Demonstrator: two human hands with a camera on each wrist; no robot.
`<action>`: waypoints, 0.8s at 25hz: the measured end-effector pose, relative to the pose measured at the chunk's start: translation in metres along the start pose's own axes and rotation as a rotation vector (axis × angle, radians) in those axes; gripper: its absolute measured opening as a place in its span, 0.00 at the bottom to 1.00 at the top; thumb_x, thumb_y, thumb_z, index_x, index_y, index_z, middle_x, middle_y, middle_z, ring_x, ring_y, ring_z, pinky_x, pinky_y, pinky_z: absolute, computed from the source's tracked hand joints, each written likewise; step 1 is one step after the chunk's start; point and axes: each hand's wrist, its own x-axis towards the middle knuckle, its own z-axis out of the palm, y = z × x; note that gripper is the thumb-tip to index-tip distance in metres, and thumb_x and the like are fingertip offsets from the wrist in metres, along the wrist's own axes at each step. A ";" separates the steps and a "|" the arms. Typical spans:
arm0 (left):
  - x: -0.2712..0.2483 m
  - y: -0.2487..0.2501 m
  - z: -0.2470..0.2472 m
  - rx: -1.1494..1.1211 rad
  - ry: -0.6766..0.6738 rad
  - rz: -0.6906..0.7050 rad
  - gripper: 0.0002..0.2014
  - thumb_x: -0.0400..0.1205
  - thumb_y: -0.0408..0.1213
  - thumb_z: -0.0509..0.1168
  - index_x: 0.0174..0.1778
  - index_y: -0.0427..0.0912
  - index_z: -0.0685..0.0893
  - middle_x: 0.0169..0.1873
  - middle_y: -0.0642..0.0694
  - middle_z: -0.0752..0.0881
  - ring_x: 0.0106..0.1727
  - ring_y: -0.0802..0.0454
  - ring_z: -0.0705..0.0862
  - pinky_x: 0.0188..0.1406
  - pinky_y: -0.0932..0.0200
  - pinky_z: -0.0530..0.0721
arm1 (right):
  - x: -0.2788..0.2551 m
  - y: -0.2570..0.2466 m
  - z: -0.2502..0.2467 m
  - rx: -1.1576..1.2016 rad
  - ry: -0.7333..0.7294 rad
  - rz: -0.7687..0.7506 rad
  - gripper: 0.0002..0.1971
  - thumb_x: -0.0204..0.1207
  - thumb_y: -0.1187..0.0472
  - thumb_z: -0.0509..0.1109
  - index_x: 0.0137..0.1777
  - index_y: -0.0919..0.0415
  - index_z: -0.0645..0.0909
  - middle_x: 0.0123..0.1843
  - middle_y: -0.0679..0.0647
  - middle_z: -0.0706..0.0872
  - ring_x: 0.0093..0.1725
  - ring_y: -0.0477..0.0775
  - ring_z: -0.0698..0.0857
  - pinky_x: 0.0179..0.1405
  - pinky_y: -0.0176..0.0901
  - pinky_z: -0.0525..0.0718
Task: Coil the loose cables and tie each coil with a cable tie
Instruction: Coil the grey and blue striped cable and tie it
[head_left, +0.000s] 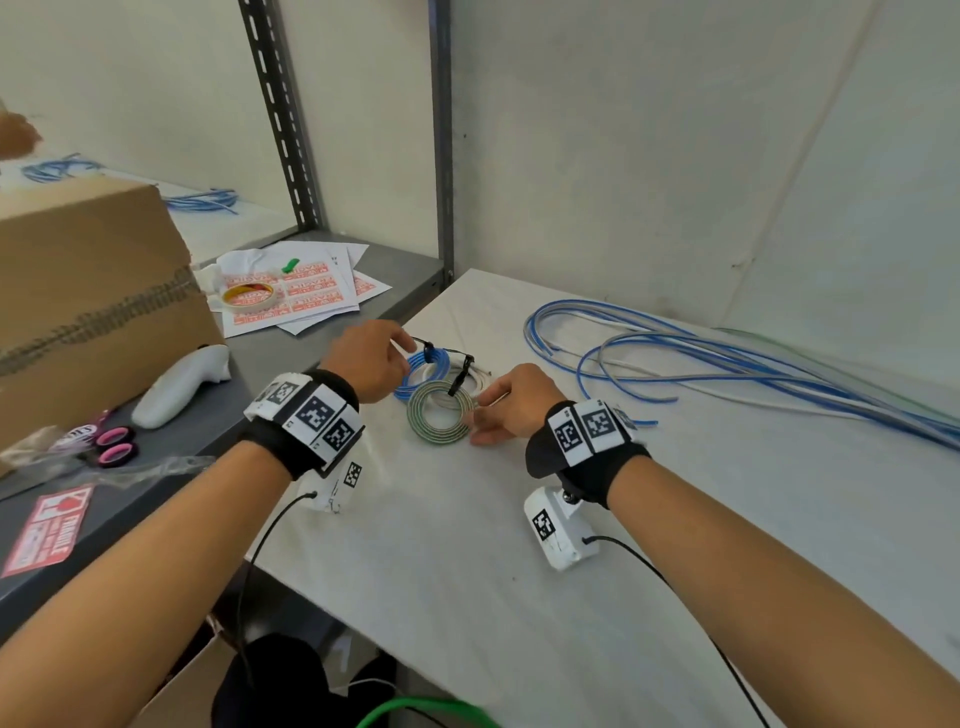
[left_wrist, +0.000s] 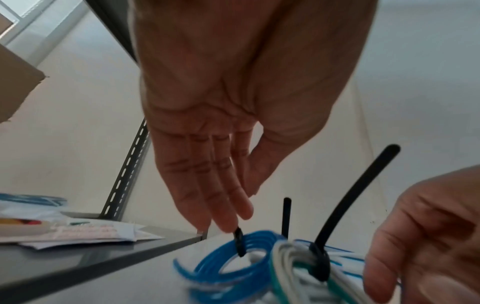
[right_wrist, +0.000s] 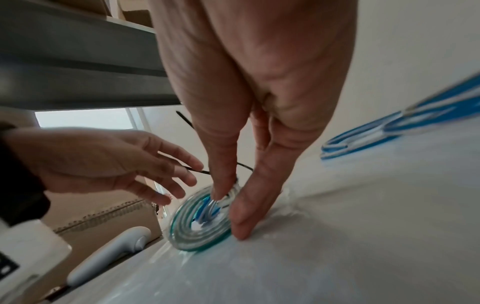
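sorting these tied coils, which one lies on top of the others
The green-and-white coil, nearest the right hand; it overlaps the blue coil behind it.

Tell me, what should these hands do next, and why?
Probably let go of the tied coils and reach for the loose blue cables. The blue coil and green coil already wear black ties, while those cables lie uncoiled on the table.

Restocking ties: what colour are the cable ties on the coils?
Black. Both cable ties show best in the left wrist view, one on each coil.

Left grip (head_left: 375, 362) fingers extended downward, right grip (head_left: 511, 402) fingers straight, lowered
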 end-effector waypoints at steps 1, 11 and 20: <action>0.001 0.009 -0.004 0.000 0.038 0.021 0.12 0.82 0.27 0.65 0.58 0.46 0.86 0.45 0.49 0.91 0.50 0.48 0.89 0.58 0.46 0.87 | -0.001 0.000 -0.007 -0.083 0.005 -0.006 0.17 0.68 0.65 0.85 0.53 0.68 0.85 0.47 0.66 0.93 0.46 0.65 0.94 0.59 0.58 0.90; 0.033 0.166 0.034 -0.034 -0.067 0.338 0.02 0.80 0.37 0.73 0.47 0.45 0.88 0.50 0.38 0.91 0.55 0.40 0.89 0.60 0.47 0.86 | -0.017 0.062 -0.148 -0.699 0.414 0.052 0.14 0.77 0.52 0.77 0.61 0.53 0.85 0.63 0.58 0.85 0.63 0.62 0.85 0.61 0.48 0.82; 0.063 0.190 0.163 0.153 -0.265 0.113 0.26 0.81 0.54 0.71 0.56 0.31 0.81 0.54 0.33 0.88 0.52 0.36 0.88 0.51 0.48 0.87 | -0.029 0.079 -0.156 -0.764 0.440 -0.068 0.06 0.78 0.62 0.71 0.50 0.58 0.89 0.53 0.57 0.90 0.53 0.61 0.88 0.53 0.53 0.87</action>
